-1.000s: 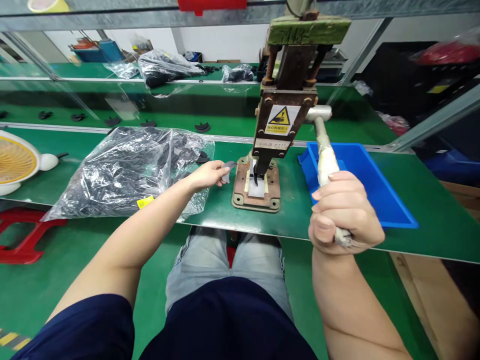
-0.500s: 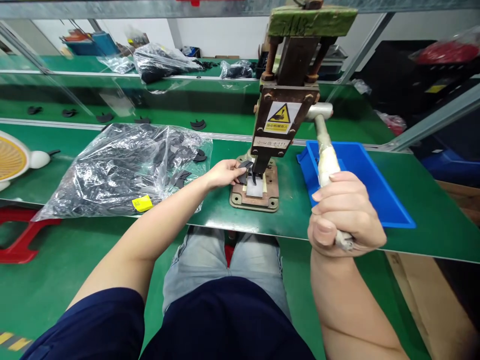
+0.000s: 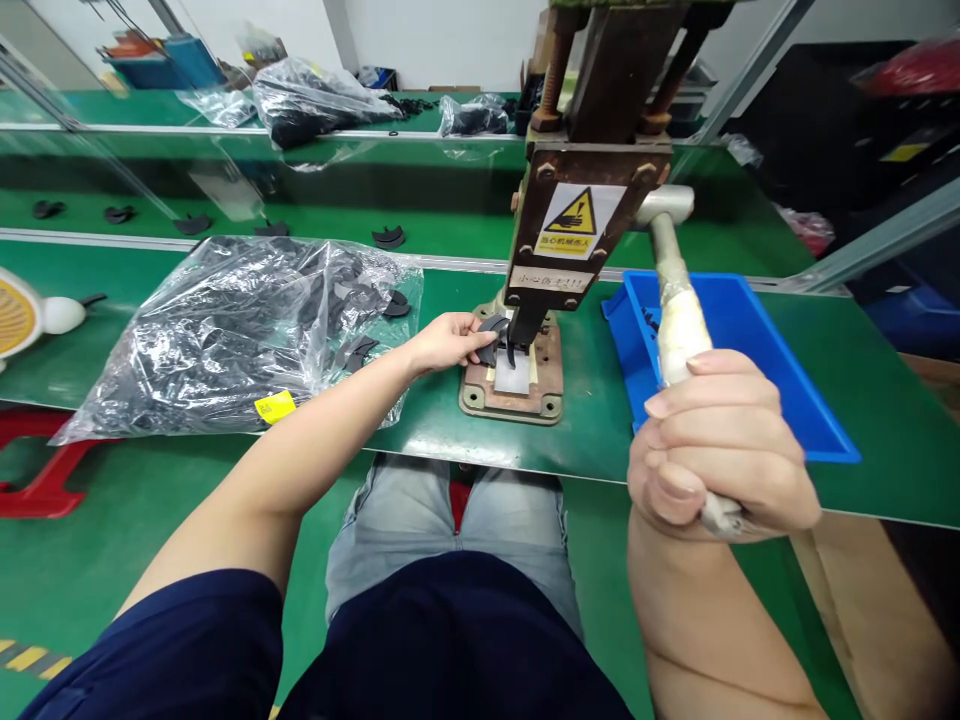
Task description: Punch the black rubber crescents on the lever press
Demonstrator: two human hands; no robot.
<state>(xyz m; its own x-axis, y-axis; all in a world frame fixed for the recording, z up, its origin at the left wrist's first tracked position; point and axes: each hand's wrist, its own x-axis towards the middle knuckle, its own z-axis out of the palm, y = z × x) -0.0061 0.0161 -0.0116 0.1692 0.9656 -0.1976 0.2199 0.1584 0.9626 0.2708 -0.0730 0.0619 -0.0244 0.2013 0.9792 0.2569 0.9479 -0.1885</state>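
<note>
Both hands are closed on something: the left hand (image 3: 448,342) pinches a small dark curved part (image 3: 493,328) held on the base plate (image 3: 512,388) of the hand press (image 3: 581,215), under its ram, while the right hand (image 3: 720,445) is wrapped tight around the press lever (image 3: 679,320). At three o'clock of the press a blue tray (image 3: 780,385) is seen, contents hard to tell. At nine o'clock a clear plastic bag (image 3: 232,335) is filled with black parts.
</note>
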